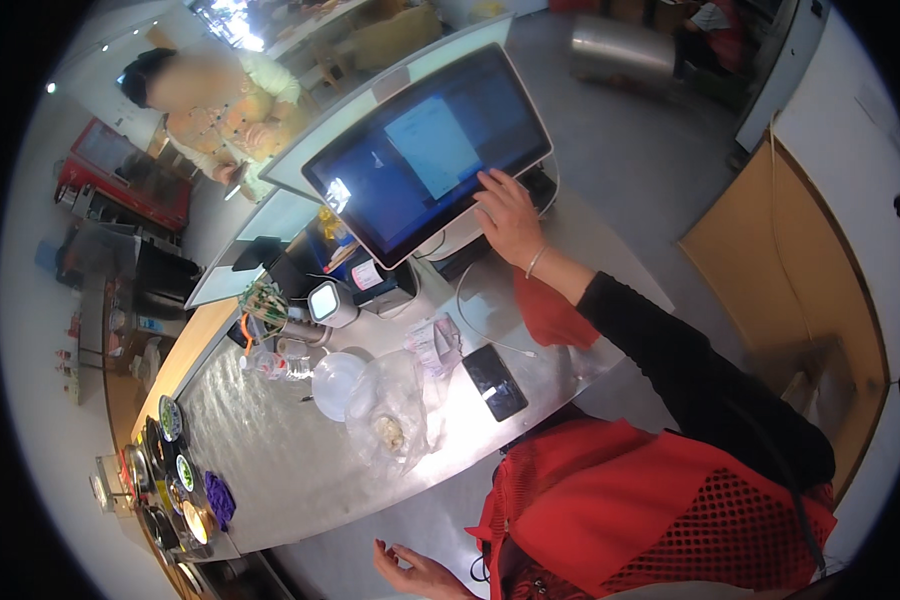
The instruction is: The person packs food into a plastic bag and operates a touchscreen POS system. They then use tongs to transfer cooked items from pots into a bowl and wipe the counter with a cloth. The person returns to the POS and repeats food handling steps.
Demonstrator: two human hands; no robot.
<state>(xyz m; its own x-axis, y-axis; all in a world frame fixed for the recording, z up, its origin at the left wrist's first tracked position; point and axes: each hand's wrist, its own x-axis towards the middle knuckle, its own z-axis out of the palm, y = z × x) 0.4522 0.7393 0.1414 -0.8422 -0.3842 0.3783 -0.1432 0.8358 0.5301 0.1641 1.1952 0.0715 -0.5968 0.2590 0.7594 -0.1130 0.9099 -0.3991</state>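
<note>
My right hand [511, 217], with a bracelet at its wrist, reaches to the lower right edge of a lit touchscreen monitor [431, 150]. Its fingers are spread and hold nothing; whether they touch the glass I cannot tell. Low in the picture, my left hand [418, 574] hangs empty in front of the metal counter [285, 465], fingers loosely bent and apart. On the counter lie a dark smartphone [487, 379], crumpled printed paper slips [433, 345] and a clear plastic bag [390, 409] with a pale lump inside. A round translucent plastic lid or bowl [336, 386] lies beside the bag.
A white cable [469, 319] curls near red cloth [551, 311]. Behind the lid are a plastic bottle [277, 365] and a white device [331, 304]. Bowls [185, 472] and a purple cloth [219, 499] sit at far left. A person [225, 120] stands beyond the glass partition [300, 150].
</note>
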